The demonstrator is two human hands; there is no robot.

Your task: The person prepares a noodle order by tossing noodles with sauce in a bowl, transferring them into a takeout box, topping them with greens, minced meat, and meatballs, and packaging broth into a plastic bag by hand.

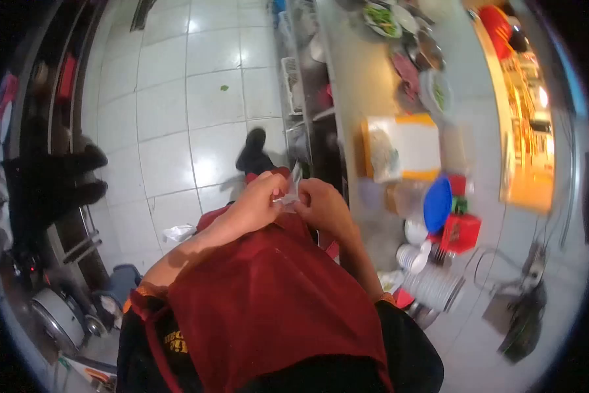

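My left hand [264, 199] and my right hand [321, 205] meet in front of the dark red apron [274, 298]. Both are closed, with the fingers pinching a small piece of thin, clear plastic [295, 180] that stands up between them. It looks like a little bag or wrapper, but its exact kind is unclear. The fingertips partly hide its lower part.
On my right runs a counter with a white tray with orange edges [420, 147], a blue lid [437, 203], a red box [461, 230], stacked cups [410, 258] and plates of greens [383, 21]. A person in black [48, 190] stands at left. White plastic [179, 232] lies on the tiled floor.
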